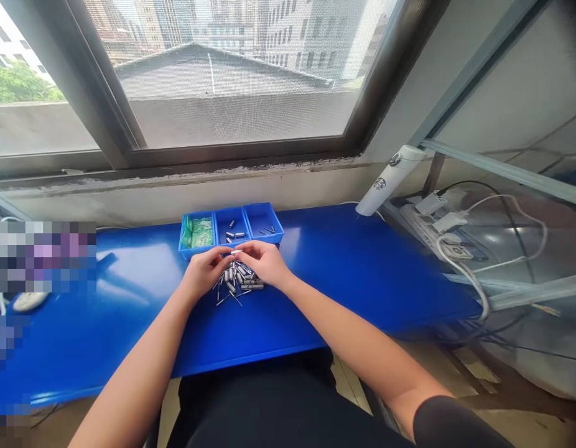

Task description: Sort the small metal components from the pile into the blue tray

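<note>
Slippage was to be feared: the small white piece (pixel 237 252) was held in narrow pinches by the left hand (pixel 206 269) and right hand (pixel 265 262), near loose metal parts (pixel 242 272), among which it could be lost if either grip were eased.

Left hand (pixel 203 271) and right hand (pixel 268 264) close together, fingers (pixel 219 251) in pinches

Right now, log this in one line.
left hand, right hand: holding small pale piece | below: pile of metal pins and cylinders | beyond: blue three-compartment tray
</note>
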{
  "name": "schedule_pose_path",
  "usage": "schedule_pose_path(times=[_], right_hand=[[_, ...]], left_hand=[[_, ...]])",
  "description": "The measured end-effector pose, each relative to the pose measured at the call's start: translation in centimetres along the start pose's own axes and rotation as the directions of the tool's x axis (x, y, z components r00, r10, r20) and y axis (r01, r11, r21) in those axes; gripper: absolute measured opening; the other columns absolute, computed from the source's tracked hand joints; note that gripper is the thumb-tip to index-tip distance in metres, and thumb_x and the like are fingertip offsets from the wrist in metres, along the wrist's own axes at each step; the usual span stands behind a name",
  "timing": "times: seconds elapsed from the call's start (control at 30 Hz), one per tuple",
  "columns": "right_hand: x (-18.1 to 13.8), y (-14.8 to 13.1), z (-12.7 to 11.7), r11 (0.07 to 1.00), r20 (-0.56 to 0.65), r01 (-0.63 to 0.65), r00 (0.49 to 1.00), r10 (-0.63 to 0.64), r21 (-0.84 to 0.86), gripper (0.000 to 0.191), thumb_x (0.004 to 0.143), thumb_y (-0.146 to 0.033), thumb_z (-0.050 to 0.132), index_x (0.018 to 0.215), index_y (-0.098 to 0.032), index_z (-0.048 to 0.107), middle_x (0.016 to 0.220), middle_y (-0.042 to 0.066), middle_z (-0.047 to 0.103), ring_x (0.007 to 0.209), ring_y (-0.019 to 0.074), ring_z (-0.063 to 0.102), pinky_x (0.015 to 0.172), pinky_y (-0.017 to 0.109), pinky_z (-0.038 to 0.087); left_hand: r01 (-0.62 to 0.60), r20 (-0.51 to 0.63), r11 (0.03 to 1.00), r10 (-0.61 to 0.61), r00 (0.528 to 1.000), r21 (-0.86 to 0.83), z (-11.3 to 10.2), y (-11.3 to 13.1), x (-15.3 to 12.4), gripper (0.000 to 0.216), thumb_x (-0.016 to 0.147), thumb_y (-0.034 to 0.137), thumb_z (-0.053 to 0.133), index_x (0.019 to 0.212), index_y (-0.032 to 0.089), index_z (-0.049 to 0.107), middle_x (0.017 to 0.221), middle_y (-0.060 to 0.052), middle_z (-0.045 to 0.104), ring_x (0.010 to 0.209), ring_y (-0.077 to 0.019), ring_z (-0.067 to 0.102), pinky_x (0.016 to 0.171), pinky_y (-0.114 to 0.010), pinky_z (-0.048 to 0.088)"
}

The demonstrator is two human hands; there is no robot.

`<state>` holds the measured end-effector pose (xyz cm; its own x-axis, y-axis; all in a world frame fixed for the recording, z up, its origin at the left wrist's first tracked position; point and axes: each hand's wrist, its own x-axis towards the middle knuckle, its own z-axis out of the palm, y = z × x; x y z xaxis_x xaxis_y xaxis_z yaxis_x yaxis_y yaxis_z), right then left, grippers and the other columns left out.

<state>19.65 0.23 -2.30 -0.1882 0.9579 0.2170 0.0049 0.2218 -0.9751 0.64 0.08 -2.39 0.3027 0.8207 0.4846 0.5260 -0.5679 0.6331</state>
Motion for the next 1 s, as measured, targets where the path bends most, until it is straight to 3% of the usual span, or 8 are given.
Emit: schedule_pose_path(times=[0.2, 0.53, 0.77, 1.0], right_hand=[[0.18, 0.09, 0.01, 1.0, 0.002, -0.013, 1.0, 0.013, 0.02, 0.029, 0.075, -0.04, 0.073, 0.091, -0.016, 0.073, 0.084, 0.007, 0.074, 0.075, 0.0175, 0.068, 0.069, 0.03, 0.054], [-0.14, -0.45, -0.07, 0.996, 0.025, 0.051, 0.998, -0.049, -0.072, 0.028, 0.078, -0.038, 0.071, 0.096, -0.017, 0.073, 0.078, 0.004, 0.071, 0.067, 0.0143, 0.063, 0.061, 0.027, 0.049], [0.06, 0.11, 0.04, 0.999, 0.012, 0.018, 1.0, -0.017, -0.05, 0.027, 0.079, -0.04, 0.07, 0.093, -0.016, 0.072, 0.085, 0.007, 0.075, 0.076, 0.0176, 0.068, 0.069, 0.03, 0.052], [-0.05, -0.38, -0.12, 0.996, 0.0, 0.024, 1.0, -0.024, -0.085, 0.027, 0.079, -0.041, 0.07, 0.089, -0.016, 0.073, 0.083, 0.007, 0.075, 0.073, 0.0175, 0.067, 0.067, 0.03, 0.052]], left_hand=[[-0.03, -0.03, 0.999, 0.029, 0.999, -0.015, 0.21, -0.18, -0.03, 0.026, 0.088, 0.036, 0.064, 0.106, 0.018, 0.07, 0.054, 0.008, 0.044, 0.046, -0.006, 0.037, 0.048, -0.017, 0.035], [-0.008, -0.007, 1.0, 0.008, 1.0, 0.009, -0.04, 0.06, 0.0, 0.029, 0.091, 0.04, 0.06, 0.105, 0.017, 0.07, 0.054, 0.006, 0.05, 0.046, -0.0069, 0.04, 0.048, -0.019, 0.035], [-0.004, -0.022, 1.0, 0.003, 1.0, -0.02, 0.1, 0.02, 0.06, 0.029, 0.09, 0.04, 0.061, 0.105, 0.017, 0.069, 0.053, 0.007, 0.046, 0.045, -0.0067, 0.038, 0.047, -0.018, 0.035], [-0.034, -0.053, 0.998, 0.032, 0.998, -0.045, 0.28, 0.14, 0.03, 0.025, 0.089, 0.037, 0.063, 0.103, 0.018, 0.071, 0.053, 0.008, 0.043, 0.046, -0.0063, 0.036, 0.048, -0.018, 0.034]])
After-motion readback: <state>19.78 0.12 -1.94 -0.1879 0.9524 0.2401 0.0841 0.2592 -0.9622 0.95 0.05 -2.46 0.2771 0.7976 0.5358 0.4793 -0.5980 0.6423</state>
